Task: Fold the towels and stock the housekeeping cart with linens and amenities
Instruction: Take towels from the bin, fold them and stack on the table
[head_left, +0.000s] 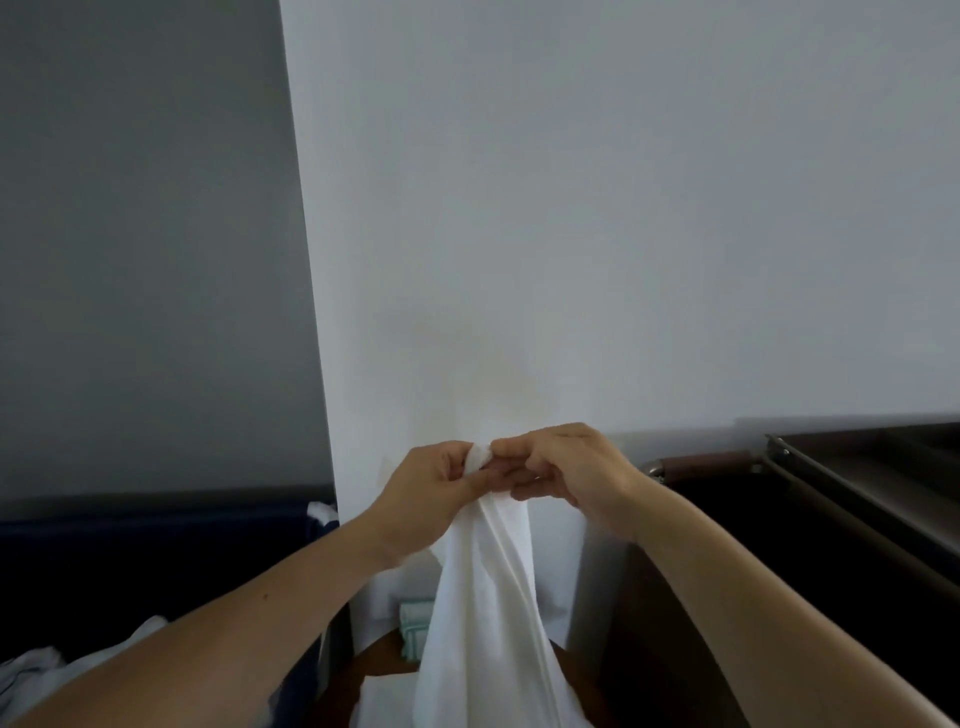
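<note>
Hands, two: left hand (431, 488) and right hand (561, 478) both pinch one white towel (483, 597), hanging down

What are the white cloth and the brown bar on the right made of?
The white cloth looks thin matte woven fabric, probably cotton: it hangs in soft folds. The brown bar seems smooth plastic or leatherette, with a shiny metal elbow.

Likely a hotel housekeeping area: dark service cart (841, 493) at four o'clock, navy linen bin (156, 545) at eight, plain walls (623, 208).
</note>
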